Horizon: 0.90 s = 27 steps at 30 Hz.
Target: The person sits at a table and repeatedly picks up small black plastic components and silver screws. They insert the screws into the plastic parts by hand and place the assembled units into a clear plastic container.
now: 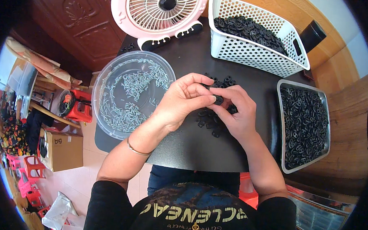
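My left hand point(185, 99) and my right hand point(238, 110) meet over the middle of the dark table point(199, 150). Between their fingertips is a small black plastic part point(218, 100), gripped from both sides; its details are partly hidden by the fingers. Just behind and below the hands lies a loose pile of similar black parts point(208, 121). Left of my left hand stands a round clear tub point(95, 92) holding many small silvery metal pins point(137, 83).
A white perforated basket point(248, 58) of black parts stands at the back right, near a black cylinder point(312, 36). A metal tray point(279, 119) of small black pieces lies at the right. A pink fan point(118, 9) stands at the back left. A cardboard box point(67, 151) sits on the floor.
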Motion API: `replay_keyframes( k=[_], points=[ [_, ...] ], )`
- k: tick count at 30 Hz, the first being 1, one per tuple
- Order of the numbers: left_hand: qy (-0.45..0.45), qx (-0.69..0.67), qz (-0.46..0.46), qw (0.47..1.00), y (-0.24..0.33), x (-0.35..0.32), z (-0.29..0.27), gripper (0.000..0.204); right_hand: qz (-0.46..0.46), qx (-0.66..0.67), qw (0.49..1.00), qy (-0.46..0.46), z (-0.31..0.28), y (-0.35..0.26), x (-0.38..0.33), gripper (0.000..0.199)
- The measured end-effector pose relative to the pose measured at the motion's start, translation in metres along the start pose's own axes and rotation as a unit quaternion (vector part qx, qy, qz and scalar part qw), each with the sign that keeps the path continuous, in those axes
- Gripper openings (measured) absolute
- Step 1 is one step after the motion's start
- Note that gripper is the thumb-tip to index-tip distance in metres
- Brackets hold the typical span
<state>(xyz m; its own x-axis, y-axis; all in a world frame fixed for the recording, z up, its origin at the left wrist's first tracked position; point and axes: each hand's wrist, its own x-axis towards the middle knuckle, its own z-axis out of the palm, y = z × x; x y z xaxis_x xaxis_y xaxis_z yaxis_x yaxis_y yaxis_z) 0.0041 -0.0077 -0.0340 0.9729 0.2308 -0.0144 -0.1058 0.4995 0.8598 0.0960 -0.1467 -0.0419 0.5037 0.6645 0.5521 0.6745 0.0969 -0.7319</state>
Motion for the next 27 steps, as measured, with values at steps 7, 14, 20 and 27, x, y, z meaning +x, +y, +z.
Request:
replay_keyframes(
  k=[7, 14, 20, 27],
  points=[
    [0.015, -0.011, -0.026, 0.999, 0.004, -0.002, 0.004, 0.039, 0.013, 0.024, 1.000, -0.014, -0.002, -0.005, 0.002, 0.034],
    [0.020, -0.003, -0.027, 0.999, 0.002, -0.002, 0.004, 0.046, 0.002, -0.032, 0.999, -0.010, 0.000, -0.005, 0.002, 0.031],
    [0.008, 0.009, -0.032, 0.999, 0.002, -0.003, 0.001, 0.044, 0.010, -0.048, 0.999, -0.010, -0.001, -0.006, 0.002, 0.029],
    [0.044, 0.221, 0.104, 0.969, 0.059, -0.017, -0.017, 0.025, 0.110, -0.068, 0.983, 0.129, -0.015, -0.033, 0.059, 0.029]
  ],
)
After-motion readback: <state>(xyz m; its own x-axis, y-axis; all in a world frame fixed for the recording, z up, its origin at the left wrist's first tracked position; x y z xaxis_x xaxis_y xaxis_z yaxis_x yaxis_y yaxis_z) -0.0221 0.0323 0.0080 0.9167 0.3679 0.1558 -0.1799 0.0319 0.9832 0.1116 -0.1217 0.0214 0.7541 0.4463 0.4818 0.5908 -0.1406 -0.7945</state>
